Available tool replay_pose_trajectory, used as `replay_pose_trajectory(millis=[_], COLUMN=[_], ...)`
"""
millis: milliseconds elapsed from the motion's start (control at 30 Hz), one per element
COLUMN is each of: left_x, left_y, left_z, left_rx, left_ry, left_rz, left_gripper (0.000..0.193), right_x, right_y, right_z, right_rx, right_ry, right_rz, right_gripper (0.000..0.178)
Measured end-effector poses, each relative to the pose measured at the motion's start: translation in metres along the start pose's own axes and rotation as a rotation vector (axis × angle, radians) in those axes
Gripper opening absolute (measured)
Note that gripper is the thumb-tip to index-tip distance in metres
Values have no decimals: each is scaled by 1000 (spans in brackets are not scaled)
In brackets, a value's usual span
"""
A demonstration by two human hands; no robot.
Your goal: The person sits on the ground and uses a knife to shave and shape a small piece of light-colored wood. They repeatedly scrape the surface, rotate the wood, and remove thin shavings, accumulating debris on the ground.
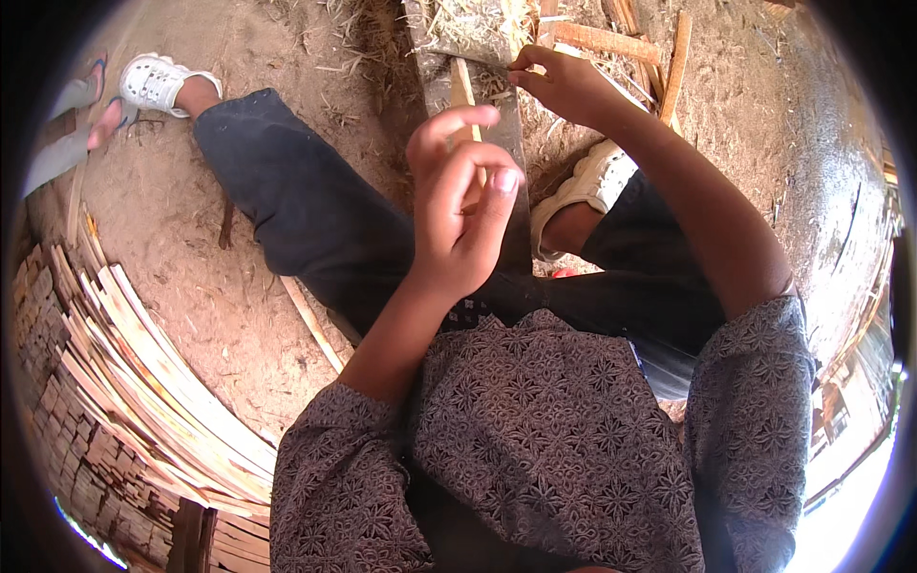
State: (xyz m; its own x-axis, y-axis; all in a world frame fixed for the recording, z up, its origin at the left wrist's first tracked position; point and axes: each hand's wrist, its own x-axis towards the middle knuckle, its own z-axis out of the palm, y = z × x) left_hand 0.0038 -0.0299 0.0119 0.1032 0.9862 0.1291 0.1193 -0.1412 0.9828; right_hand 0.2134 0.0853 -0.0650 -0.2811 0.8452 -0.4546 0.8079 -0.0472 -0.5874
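Note:
My left hand (463,196) is raised over the plank in front of me, its fingers curled loosely around a thin pale wooden strip (463,86). The strip's near end shows between the thumb and the bent fingers. Farther ahead and to the right, my right hand (564,84) pinches one end of a dark narrow blade (482,63). That blade lies across the plank (511,143), and the strip meets it there. Whether the strip runs under the blade is hard to see. Pale shavings (473,24) cover the plank's far end.
Wooden offcuts (611,43) lie beyond my right hand. Long split strips (153,353) are heaped at the left near a stacked wood pile (67,411). Another person's feet (105,119) show at far left. My legs straddle the plank, with white clogs (158,84) on the dirt floor.

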Motion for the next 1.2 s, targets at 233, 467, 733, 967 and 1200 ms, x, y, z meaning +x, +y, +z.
replay_pose_trajectory(millis=[233,467,733,967,1200], left_x=[-22,4,-10,-10,-14], left_y=[25,12,-4,-5,-8], left_z=[-10,-19,1,-1,7], left_rx=[-761,-968,-1002,-1146,-1032], left_ry=[-49,-5,117,104,121], left_rz=[-786,-1037,-1039,-1051,-1029], left_gripper=[77,42,35,31,26], right_x=[1,4,-62,-65,-68], right_y=[-3,-3,-36,-35,-40], right_z=[3,1,-29,-26,-19], right_rx=[6,-87,-140,-192,-245], right_ry=[-15,56,-23,8,12], right_rz=[-5,-83,-137,-178,-94], right_gripper=[36,38,27,25,30])
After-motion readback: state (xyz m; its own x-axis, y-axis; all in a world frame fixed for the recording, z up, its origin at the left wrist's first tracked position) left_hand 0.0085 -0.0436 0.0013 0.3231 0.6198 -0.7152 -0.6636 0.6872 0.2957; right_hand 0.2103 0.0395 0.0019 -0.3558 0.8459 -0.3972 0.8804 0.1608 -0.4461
